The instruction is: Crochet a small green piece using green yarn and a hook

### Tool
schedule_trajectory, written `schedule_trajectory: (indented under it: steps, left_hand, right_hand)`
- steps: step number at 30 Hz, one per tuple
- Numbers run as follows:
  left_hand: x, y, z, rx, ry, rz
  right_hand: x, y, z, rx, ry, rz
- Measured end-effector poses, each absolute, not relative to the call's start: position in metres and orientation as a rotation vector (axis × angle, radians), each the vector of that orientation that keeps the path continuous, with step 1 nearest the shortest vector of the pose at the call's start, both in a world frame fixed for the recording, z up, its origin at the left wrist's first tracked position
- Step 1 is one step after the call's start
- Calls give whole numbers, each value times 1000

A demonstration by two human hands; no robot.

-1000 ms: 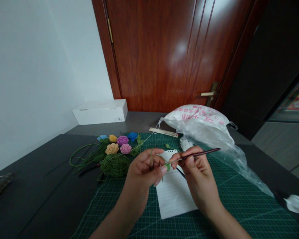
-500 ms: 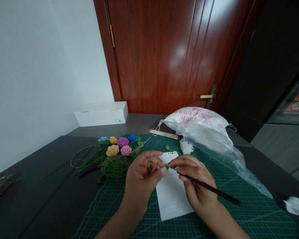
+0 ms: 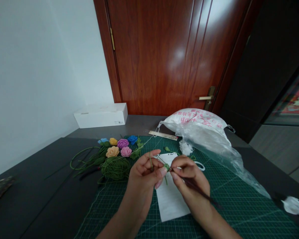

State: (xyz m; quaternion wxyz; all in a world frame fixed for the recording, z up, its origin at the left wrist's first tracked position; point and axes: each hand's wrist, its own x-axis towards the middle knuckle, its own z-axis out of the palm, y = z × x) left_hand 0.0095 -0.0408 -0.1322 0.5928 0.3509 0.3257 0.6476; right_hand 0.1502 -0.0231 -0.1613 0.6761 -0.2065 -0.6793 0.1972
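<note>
My left hand (image 3: 146, 172) is closed, pinching a small green crochet piece (image 3: 166, 167) between thumb and fingertips. Green yarn runs over its fingers, and a short tail hangs below the piece. My right hand (image 3: 190, 177) grips a dark-handled crochet hook (image 3: 200, 191), with the hook's tip at the green piece. Both hands are above a sheet of lined paper (image 3: 173, 202) on a green cutting mat (image 3: 144, 219). To the left lies a ball of green yarn (image 3: 116, 168), close to crocheted flowers (image 3: 123, 143) in several colours with green stems.
A white box (image 3: 101, 115) stands at the back left. A plastic bag with red print (image 3: 199, 121) slumps at the back right, beside white stuffing (image 3: 186, 147). A ruler (image 3: 163, 135) lies behind the mat. White scissor-like handles (image 3: 200, 165) show past my right hand.
My right hand has rolled and shifted slightly left, tipping the hook more steeply. The green piece is turned and shows more, with a yarn tail now visible below it.
</note>
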Motion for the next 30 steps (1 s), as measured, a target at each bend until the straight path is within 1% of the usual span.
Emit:
schedule_trajectory:
  steps: [2, 5, 8, 10, 12, 14, 17, 20, 22, 25, 30]
  left_hand:
    - [10, -41, -133, 837, 755, 1490]
    - [9, -43, -133, 1042, 839, 1557]
    - [6, -45, -131, 1281, 999, 1621]
    - [5, -45, -130, 1336, 1040, 1601]
    - [4, -44, -130, 1310, 985, 1551]
    - [4, -42, -130, 1242, 874, 1498]
    - [4, -39, -130, 1134, 724, 1435]
    - [3, -38, -129, 1051, 637, 1402]
    - [2, -38, -129, 1013, 605, 1387]
    - [2, -38, -129, 982, 577, 1368]
    - [2, -38, -130, 952, 544, 1360]
  right_hand:
    - [152, -25, -160, -477, -1667, 191]
    - [154, -30, -159, -584, -1806, -158]
    - [155, -35, -160, -619, -1804, -210]
    - [157, -35, -160, -652, -1718, -97]
    - [160, -34, -159, -731, -1594, 106]
    - [161, -31, -156, -780, -1438, 423]
    - [158, -27, -150, -717, -1171, 978]
    - [151, -25, -147, -637, -947, 1340]
    - [148, -23, -147, -602, -845, 1462]
    - [145, -20, -151, -554, -772, 1560]
    - [145, -17, -157, -510, -816, 1558]
